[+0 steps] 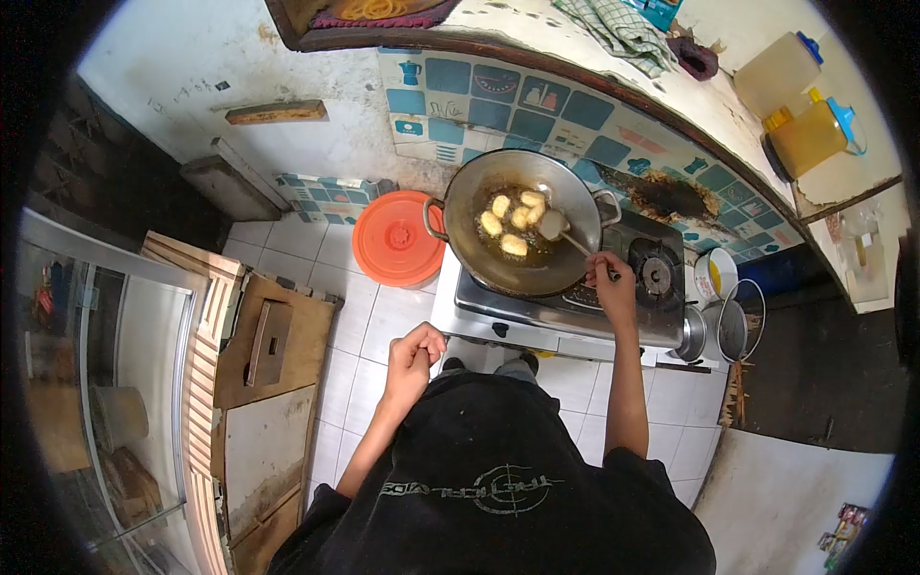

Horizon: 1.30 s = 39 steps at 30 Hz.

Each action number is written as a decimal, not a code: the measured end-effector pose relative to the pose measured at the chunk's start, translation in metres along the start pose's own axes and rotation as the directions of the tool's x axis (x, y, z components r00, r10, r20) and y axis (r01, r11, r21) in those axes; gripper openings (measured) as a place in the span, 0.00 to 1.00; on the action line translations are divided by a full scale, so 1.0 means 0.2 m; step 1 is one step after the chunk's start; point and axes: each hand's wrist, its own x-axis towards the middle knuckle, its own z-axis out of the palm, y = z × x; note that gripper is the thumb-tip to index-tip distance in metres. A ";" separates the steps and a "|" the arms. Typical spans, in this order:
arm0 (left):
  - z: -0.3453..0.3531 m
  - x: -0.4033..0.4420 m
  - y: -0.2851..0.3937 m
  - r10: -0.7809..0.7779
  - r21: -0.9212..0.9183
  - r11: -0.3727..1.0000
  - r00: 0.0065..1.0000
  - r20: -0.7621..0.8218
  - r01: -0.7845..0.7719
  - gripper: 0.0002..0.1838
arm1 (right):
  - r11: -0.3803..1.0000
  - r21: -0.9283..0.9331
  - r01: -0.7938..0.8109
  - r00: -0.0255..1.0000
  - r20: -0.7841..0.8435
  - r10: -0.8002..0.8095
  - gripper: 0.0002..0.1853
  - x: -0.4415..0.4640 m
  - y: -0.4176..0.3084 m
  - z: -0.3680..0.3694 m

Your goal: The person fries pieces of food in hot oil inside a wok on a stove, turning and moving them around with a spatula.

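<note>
In the head view, my right hand (610, 276) is closed round the handle of a spatula (553, 226), whose rounded head rests in the wok. The wok (470, 196) has two loop handles and sits on the left side of the gas stove (537, 311). Several pale yellow pieces of frying food (492, 223) lie in bubbling oil at its centre, beside the spatula head. My left hand (416, 351) hovers before the stove's left front corner, its fingers curled in, with nothing visible in it.
An orange lidded bucket (398, 240) stands on the floor left of the stove. Right of the free burner (655, 275) are a pot (692, 333) and a strainer (733, 331). A shelf (517, 24) with a cloth and jugs (815, 134) runs above; a wooden cabinet (264, 412) stands at left.
</note>
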 end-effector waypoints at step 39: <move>0.02 -0.02 -0.02 -0.003 -0.012 1.000 1.000 0.028 0.004 0.16 | 0.904 -0.427 -0.023 0.996 0.065 0.056 0.14 0.08 -0.36 -0.02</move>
